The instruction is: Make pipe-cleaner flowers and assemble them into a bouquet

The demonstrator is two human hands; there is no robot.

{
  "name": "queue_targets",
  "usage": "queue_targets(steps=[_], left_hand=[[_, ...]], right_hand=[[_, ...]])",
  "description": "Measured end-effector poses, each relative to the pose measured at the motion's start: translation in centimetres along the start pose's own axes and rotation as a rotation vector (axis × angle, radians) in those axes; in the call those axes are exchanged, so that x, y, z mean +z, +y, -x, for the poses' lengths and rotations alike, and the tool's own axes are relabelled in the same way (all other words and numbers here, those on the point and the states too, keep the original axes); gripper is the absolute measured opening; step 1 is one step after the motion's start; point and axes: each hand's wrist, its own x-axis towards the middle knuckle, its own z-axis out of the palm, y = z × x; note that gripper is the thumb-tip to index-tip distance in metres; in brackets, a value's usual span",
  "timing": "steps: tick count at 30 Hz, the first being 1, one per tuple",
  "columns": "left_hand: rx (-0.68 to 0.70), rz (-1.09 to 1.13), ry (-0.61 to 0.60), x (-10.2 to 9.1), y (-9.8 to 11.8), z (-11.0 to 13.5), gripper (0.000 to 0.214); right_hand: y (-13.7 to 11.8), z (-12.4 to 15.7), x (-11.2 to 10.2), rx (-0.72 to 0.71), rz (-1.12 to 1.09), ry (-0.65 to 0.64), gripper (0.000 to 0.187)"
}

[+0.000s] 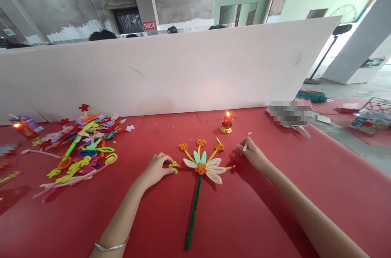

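A pipe-cleaner flower lies flat on the red table, with a green stem [193, 213], white petals [215, 170], mint petals and small orange blossoms [201, 168]. My left hand [159, 169] is at its left side, thumb and fingers closed on a small yellow pipe-cleaner blossom [174, 165] at the end of a red stem. To the right of the flower, my right hand [253, 154] is raised and pinches a short whitish stick [245, 146], whose kind I cannot make out. Below that hand, a dark red blossom [235, 167] tips a yellow stem.
A lit red candle lamp [226, 123] on a gold base stands behind the flower. Loose colourful pipe-cleaner pieces [82, 154] are heaped at the left, beside another lit lamp [26, 131]. A white partition [171, 75] rises along the back edge. A bag [289, 113] lies at the right.
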Motion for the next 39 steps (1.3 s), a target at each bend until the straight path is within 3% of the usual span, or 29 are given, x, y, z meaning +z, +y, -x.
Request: queue_targets(steps=[4,9,22,27,32,35,39], left_hand=[[0.012,0.062,-0.014,-0.1,0.2,0.0,0.028],[-0.014,0.159,-0.071,-0.7,1.1,0.8,0.023],[0.046,0.184,-0.062,-0.7,1.7,1.1,0.009],[0.117,0.253,-0.016,-0.2,1.2,0.8,0.003],[0.185,0.318,-0.04,-0.1,1.2,0.7,0.008],[0.185,0.376,-0.074,-0.1,1.7,0.9,0.009],[0.145,0.395,-0.029,0.1,2.2,1.0,0.019]], right_hand=[[0.0,0.7,-0.9,-0.005,-0.001,-0.107,0.022],[0.1,0.6,-1.0,-0.012,0.015,-0.098,0.021],[0.2,0.7,-1.1,-0.047,0.087,-0.1,0.018],[-2.2,2.0,-0.7,-0.07,0.153,-0.043,0.012],[-8.5,4.8,2.0,-0.309,0.163,-0.079,0.006],[-11.7,5.7,5.0,-0.528,0.251,-0.281,0.007],[-13.3,5.5,9.1,-0.568,0.423,-0.452,0.01]])
